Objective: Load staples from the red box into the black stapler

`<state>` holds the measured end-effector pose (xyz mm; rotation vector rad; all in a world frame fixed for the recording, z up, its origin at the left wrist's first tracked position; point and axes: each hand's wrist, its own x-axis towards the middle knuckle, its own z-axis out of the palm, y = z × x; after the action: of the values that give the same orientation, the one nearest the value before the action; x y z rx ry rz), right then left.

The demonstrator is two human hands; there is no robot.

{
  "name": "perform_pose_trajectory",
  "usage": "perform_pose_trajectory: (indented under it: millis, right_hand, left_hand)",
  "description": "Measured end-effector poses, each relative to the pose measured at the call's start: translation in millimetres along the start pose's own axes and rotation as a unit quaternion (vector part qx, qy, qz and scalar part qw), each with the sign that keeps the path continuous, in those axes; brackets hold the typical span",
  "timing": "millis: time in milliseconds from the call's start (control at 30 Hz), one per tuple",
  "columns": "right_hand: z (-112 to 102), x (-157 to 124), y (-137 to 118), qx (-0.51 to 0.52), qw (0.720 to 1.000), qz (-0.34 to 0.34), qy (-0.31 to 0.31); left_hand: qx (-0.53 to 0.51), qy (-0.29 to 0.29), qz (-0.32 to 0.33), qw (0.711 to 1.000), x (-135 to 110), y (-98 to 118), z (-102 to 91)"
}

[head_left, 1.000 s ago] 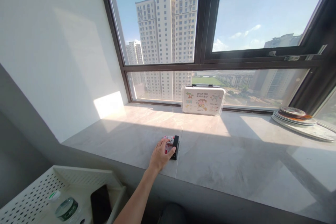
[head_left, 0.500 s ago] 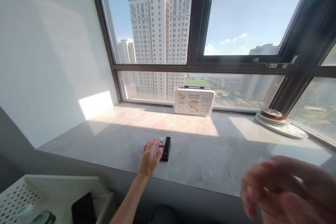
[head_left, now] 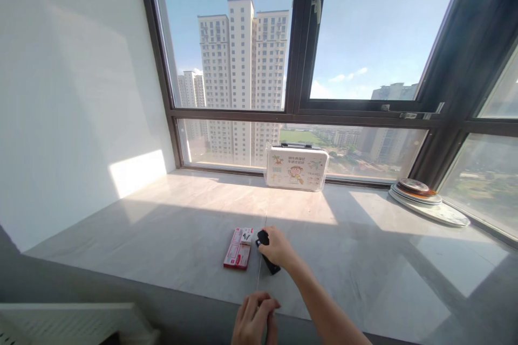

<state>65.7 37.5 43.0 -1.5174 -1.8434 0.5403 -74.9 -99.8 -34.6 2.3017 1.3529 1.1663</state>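
Note:
A small black object [head_left: 268, 265] lies on the grey stone window ledge [head_left: 356, 264], and my right hand [head_left: 276, 248] is closed over its far end. Just left of it a red and white small box [head_left: 238, 241] lies flat, untouched. My left hand [head_left: 254, 319] hovers at the ledge's near edge, low in the view, with its fingers curled and pinched together; what it holds, if anything, is hidden.
A white printed case [head_left: 296, 168] stands against the window at the back. A stack of plates [head_left: 424, 200] sits at the right end of the ledge. A white wall [head_left: 76, 91] closes the left side. A white basket rim [head_left: 81, 315] shows bottom left.
My left hand has drawn back from the box and black object to the near edge. My right hand has come in and closed on the black object. The view has shifted left and up.

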Motion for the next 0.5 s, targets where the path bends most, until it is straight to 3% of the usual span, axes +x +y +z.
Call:
perform_pose_trajectory:
  millis: [100, 200, 300, 400, 500]
  right_hand:
    - [-34, -25, 26, -0.003, 1.000, -0.014, -0.017]
    - [-51, -54, 43, 0.000, 1.000, -0.007, 0.030]
    - [-50, -69, 44, 0.002, 0.994, 0.004, 0.113]
    - [-48, -64, 36, 0.031, 0.985, 0.025, 0.169]
    - [-56, -55, 38, 0.194, 0.951, 0.072, 0.232]
  left_hand:
    - [0.021, -0.016, -0.041, 0.999, 37, 16, -3.1]
    - [0.023, -0.077, -0.009, 0.997, 64, 27, 4.2]
    - [0.017, -0.143, 0.044, 0.989, 74, 30, 16.2]
    - [0.030, -0.153, 0.047, 0.987, 75, 24, 22.7]
    - [0.045, -0.140, 0.028, 0.989, 76, 14, 23.8]
